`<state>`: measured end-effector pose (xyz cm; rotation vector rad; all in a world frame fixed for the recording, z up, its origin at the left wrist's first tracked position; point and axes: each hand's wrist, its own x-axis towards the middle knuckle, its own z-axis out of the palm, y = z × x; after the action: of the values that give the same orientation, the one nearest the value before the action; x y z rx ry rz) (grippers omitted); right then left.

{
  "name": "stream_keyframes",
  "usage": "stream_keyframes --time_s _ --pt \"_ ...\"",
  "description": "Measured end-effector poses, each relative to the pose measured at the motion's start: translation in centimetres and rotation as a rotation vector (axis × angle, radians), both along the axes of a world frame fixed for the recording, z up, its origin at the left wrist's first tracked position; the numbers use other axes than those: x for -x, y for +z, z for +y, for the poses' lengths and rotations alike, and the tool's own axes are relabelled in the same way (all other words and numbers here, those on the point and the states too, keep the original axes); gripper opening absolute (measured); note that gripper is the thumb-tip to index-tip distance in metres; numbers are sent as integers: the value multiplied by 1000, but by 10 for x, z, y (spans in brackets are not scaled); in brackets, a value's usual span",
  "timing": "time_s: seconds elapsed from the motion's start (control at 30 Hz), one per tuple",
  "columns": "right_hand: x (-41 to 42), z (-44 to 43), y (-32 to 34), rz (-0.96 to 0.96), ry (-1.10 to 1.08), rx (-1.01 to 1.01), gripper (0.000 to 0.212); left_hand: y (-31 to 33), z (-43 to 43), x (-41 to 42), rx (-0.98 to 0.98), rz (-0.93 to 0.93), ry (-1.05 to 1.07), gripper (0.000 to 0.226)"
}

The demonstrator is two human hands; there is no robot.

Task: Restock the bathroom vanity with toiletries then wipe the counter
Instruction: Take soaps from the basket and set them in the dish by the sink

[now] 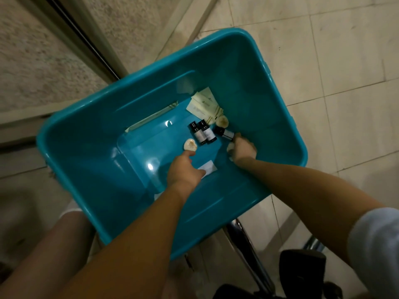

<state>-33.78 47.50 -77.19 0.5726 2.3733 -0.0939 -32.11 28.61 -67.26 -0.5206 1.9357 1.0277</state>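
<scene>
Two dark bottles (197, 134) lie in the teal tub (248, 72), just left of my right hand (243, 148), which grips a third bottle (224, 133) by its base. Light, likely slick: hold the body. My left hand (185, 169) points at a round soap (190, 145) just ahead; its grip is unclear.

glossy teal plastic tub (248, 67), dark glossy bottles (203, 133), pale paper sachets (205, 105), smooth floor tiles (334, 50)
</scene>
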Motion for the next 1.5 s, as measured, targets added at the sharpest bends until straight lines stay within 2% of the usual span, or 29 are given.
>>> stream_keyframes --time_s 0.1,0.2,0.33,0.43,0.53,0.63,0.7,0.77,0.87,0.97,1.13,1.27,1.43,1.5 --pt "5 7 7 -15 46 24 36 2 0 0 -15 -41 74 59" --pt "8 7 13 -40 -15 198 31 4 3 0 -50 -88 151 57" --pt "11 -13 38 -61 -404 671 22 10 10 3 -97 -135 270 58" --pt "9 -32 68 -197 -527 1017 8 14 12 2 -142 -133 337 62" --pt "5 -43 78 -246 -571 1148 4 15 9 3 -126 -106 418 57" --pt "3 -48 80 -309 -596 1197 14 14 2 5 -121 -128 518 40" --pt "5 -45 77 -306 -629 1171 21 17 0 8 -145 -149 538 38" --pt "7 -36 67 -185 -649 1048 24 19 0 9 -138 -146 557 36" --pt "8 -13 39 83 -547 641 19 19 0 10 -117 -160 589 36" --pt "10 6 19 101 -463 389 26 15 1 11 -122 -178 609 36" --pt "9 -4 -1 -107 -389 198 39 16 4 14 -149 -186 610 35" --pt "0 -12 -11 -100 -302 106 45 15 0 12 -147 -180 598 33" --pt "-8 -19 -16 -132 -277 94 43 16 0 15 -144 -167 606 30" --pt "-12 -25 -12 -73 -263 113 41 19 1 16 -153 -159 600 23"
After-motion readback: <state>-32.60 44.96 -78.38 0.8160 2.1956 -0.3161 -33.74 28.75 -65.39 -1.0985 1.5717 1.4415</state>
